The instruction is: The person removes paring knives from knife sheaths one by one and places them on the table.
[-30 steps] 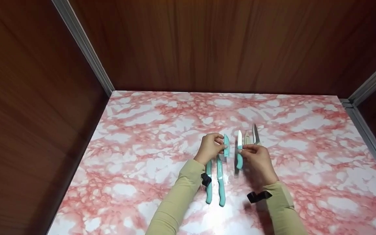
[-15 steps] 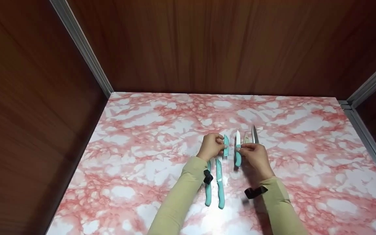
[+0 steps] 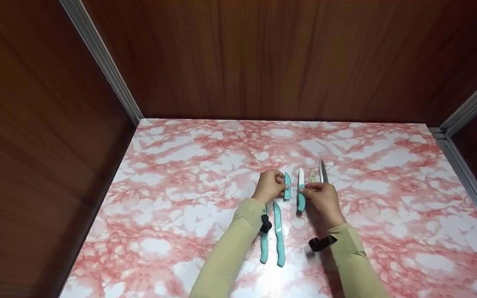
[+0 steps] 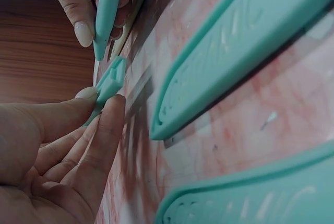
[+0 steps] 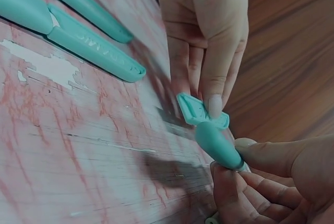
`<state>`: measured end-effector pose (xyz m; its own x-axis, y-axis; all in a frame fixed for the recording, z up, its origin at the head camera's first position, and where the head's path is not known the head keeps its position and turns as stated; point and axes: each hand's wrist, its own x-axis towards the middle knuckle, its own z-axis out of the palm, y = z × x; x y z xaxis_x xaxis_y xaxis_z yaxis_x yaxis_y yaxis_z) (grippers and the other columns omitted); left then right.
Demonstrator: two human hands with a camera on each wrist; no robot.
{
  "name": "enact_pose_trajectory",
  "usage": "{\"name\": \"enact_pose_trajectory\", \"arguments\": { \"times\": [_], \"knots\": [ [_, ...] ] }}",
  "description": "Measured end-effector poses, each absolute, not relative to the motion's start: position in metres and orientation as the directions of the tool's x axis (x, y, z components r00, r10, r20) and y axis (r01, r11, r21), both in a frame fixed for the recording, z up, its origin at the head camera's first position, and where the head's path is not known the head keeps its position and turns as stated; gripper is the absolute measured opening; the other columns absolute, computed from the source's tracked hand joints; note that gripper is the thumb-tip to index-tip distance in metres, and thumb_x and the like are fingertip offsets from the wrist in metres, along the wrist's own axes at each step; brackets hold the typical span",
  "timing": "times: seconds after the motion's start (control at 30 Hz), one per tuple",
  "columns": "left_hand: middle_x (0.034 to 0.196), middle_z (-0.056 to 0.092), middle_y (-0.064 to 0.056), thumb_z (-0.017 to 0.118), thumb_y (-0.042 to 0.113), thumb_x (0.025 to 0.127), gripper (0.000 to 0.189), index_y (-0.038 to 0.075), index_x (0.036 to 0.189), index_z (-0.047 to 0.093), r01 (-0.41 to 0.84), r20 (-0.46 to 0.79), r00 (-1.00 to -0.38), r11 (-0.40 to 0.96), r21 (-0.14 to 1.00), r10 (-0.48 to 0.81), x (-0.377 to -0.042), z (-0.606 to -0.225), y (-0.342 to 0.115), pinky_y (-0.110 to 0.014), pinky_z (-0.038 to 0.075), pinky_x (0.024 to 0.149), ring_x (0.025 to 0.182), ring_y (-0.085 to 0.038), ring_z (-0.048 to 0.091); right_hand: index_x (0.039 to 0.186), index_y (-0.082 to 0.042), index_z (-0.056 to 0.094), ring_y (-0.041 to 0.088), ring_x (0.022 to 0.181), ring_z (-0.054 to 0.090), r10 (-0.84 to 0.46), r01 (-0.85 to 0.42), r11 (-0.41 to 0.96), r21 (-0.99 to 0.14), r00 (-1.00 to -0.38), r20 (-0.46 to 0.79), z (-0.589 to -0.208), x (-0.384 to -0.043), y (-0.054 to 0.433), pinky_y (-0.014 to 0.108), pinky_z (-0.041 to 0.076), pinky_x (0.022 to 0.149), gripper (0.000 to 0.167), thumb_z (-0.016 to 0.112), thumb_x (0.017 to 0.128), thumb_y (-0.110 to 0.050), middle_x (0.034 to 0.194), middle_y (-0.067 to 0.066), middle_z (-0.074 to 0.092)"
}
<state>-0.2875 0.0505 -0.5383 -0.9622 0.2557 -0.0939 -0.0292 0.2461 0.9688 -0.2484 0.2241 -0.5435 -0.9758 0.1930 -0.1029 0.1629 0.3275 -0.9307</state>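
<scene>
In the head view my left hand [image 3: 268, 185] pinches a small teal blade sheath [image 3: 287, 186] between thumb and fingers. My right hand [image 3: 324, 200] pinches a small knife [image 3: 301, 200] by its teal handle, the bare pale blade pointing away from me. A narrow gap separates sheath and blade, both raised off the tabletop. The left wrist view shows the open end of the held sheath [image 4: 110, 83] facing the right hand's side. In the right wrist view the knife's handle [image 5: 216, 143] overlaps the sheath, and the blade is hidden.
Two teal knives in sheaths, one [image 3: 279, 238] fully seen and one [image 3: 264, 248] partly behind the left wrist, lie nearer me. Beyond the right hand lie a beige slotted piece [image 3: 312, 177] and a larger bare blade [image 3: 323, 171]. Wooden panels [image 3: 263, 62] enclose the red-and-white tabletop [image 3: 180, 165].
The right hand has shifted slightly left with the knife, narrowing the gap to the sheath. Both hands keep their grips. The head view has tilted a little.
</scene>
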Motion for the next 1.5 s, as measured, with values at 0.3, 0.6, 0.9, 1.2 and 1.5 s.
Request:
{"name": "enact_pose_trajectory", "arguments": {
  "times": [0.3,0.6,0.9,1.2,1.5],
  "knots": [
    [0.07,0.052,-0.003,0.064,-0.01,0.085,0.023,-0.008,0.108,0.063,-0.017,-0.086,-0.971,0.291,0.956,0.225,-0.292,-0.541,0.055,-0.026,0.054,0.053,0.063,-0.023,0.063,0.097,0.008,0.07,0.011,0.068,0.063,0.207,0.167,0.391,-0.905,-0.974,-0.09,-0.545,-0.25,0.222,0.021,0.05,0.06,0.024,0.075,0.083,-0.011,0.082,0.012,0.07],
    [0.072,0.058,-0.004,0.069,-0.008,0.082,0.025,-0.009,0.107,0.064,-0.015,-0.1,-0.969,0.353,0.935,0.224,-0.296,-0.542,0.06,-0.025,0.054,0.053,0.06,-0.022,0.063,0.092,0.005,0.072,0.011,0.065,0.06,0.207,0.156,0.463,-0.873,-0.976,-0.065,-0.544,-0.252,0.221,0.022,0.047,0.06,0.021,0.075,0.082,-0.013,0.077,0.009,0.07],
    [0.069,0.058,-0.001,0.073,-0.006,0.08,0.022,-0.008,0.099,0.064,-0.01,-0.111,-0.971,0.431,0.902,0.211,-0.3,-0.541,0.064,-0.023,0.052,0.052,0.05,-0.01,0.056,0.088,0.004,0.073,0.023,0.075,0.063,0.214,0.156,0.523,-0.838,-0.976,-0.049,-0.543,-0.255,0.22,0.032,0.051,0.071,0.018,0.076,0.08,-0.012,0.078,0.01,0.069],
    [0.065,0.059,-0.001,0.072,-0.004,0.078,0.02,-0.006,0.097,0.066,0.017,-0.087,-0.979,0.503,0.864,0.182,-0.302,-0.54,0.066,-0.024,0.052,0.057,0.054,-0.011,0.057,0.088,0.003,0.071,0.016,0.065,0.06,0.215,0.151,0.519,-0.841,-0.976,-0.042,-0.542,-0.254,0.216,0.027,0.05,0.062,0.017,0.076,0.08,-0.011,0.077,0.01,0.068],
    [0.07,0.065,-0.007,0.073,-0.005,0.077,0.021,-0.007,0.097,0.068,0.035,-0.065,-0.982,0.517,0.855,0.175,-0.303,-0.537,0.066,-0.022,0.053,0.053,0.057,-0.013,0.062,0.083,0.002,0.07,0.016,0.062,0.056,0.221,0.118,0.528,-0.841,-0.975,0.002,-0.544,-0.255,0.215,0.027,0.047,0.059,0.016,0.079,0.077,-0.009,0.072,0.009,0.065]
  ]
}}
